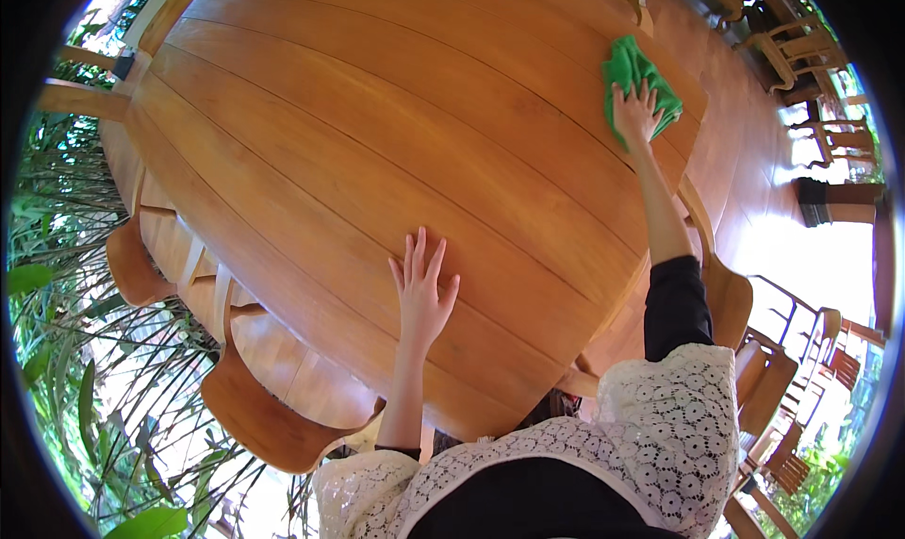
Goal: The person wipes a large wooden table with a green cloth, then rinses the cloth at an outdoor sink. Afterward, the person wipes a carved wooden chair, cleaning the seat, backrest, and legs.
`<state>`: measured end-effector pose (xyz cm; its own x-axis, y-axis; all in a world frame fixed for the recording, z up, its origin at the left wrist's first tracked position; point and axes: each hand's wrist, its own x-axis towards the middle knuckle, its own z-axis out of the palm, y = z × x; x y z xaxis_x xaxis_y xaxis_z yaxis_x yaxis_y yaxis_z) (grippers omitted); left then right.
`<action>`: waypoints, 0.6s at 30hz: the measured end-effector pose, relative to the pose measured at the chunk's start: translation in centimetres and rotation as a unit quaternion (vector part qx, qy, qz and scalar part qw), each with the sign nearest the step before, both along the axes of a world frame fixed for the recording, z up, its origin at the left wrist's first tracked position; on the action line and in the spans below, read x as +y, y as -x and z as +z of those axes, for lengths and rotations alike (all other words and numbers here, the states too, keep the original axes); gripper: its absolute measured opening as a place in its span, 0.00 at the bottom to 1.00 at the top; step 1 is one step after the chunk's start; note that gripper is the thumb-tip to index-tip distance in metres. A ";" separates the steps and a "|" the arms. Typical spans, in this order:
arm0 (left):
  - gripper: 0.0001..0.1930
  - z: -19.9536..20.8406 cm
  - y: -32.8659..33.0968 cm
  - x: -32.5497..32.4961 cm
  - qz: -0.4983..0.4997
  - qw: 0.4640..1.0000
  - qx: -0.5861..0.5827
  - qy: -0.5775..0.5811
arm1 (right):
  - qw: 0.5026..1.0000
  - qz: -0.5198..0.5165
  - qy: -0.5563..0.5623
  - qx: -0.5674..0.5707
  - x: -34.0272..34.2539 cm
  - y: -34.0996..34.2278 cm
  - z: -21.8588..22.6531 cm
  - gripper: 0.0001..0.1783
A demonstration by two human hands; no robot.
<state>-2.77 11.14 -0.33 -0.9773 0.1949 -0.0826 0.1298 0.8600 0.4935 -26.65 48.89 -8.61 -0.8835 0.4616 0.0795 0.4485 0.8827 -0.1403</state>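
Note:
A long wooden table point(377, 133) made of broad planks stretches out before me. At its far right end, my right hand point(637, 115) reaches out with the arm extended. It holds a crumpled green cloth point(630, 65) down against the wood, the fingers laid over the bunched fabric. My left hand point(424, 294) rests palm down on the planks near the close edge, fingers spread, nothing in it. The undersides of both hands are hidden.
Wooden chairs point(259, 412) stand along the table's left side, and another chair point(724, 298) is by its right corner. More chairs point(792, 49) are farther off at the upper right. Leafy plants point(75, 379) crowd the left. A wooden floor point(745, 133) lies beyond the right edge.

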 end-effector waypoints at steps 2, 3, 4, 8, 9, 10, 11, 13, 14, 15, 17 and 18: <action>0.26 -0.6 -0.2 -0.9 -0.006 0.999 0.017 -0.029 | 0.999 0.030 -0.020 0.001 -3.2 -3.7 0.3 0.32; 0.26 -0.8 -0.6 -1.1 -0.010 0.999 0.022 -0.049 | 0.997 0.064 -0.035 0.012 -5.2 -5.9 0.4 0.31; 0.27 -0.5 -1.2 -1.6 0.002 0.998 0.023 -0.054 | 0.994 0.101 -0.046 0.021 -7.8 -8.2 0.8 0.30; 0.29 1.3 -3.7 -4.0 0.050 0.995 0.014 -0.086 | 0.969 0.239 -0.006 0.064 -17.8 -16.0 3.4 0.30; 0.29 1.6 -4.5 -4.5 0.062 0.992 0.016 -0.106 | 0.963 0.265 0.013 0.055 -20.1 -17.9 4.2 0.30; 0.30 2.0 -5.5 -5.1 0.079 0.989 0.019 -0.122 | 0.953 0.296 0.036 0.047 -22.5 -19.7 5.0 0.30; 0.30 2.1 -6.3 -5.5 0.085 0.988 0.024 -0.128 | 0.943 0.324 0.058 0.043 -24.5 -21.5 5.5 0.30; 0.31 2.2 -8.3 -6.3 0.099 0.985 0.032 -0.137 | 0.919 0.381 0.093 0.028 -28.1 -25.7 7.0 0.30; 0.31 2.0 -9.1 -6.8 0.129 0.982 0.029 -0.133 | 0.907 0.409 0.102 0.022 -29.3 -27.6 7.8 0.30; 0.31 1.7 -9.9 -7.3 0.158 0.979 0.024 -0.128 | 0.891 0.435 0.128 0.012 -29.9 -30.0 8.4 0.31; 0.31 0.8 -12.1 -7.4 0.198 0.975 0.031 -0.095 | 0.856 0.485 0.177 -0.014 -30.4 -34.6 9.2 0.32; 0.31 0.6 -13.0 -7.4 0.166 0.982 0.035 -0.080 | 0.854 0.488 0.181 -0.019 -30.2 -36.0 9.4 0.32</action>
<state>10.21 3.76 0.31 -0.9915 -0.1300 -0.0078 -0.1062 0.7726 0.6259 9.31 18.64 0.75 -0.8603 -0.5073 0.0500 -0.4649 0.7405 -0.4852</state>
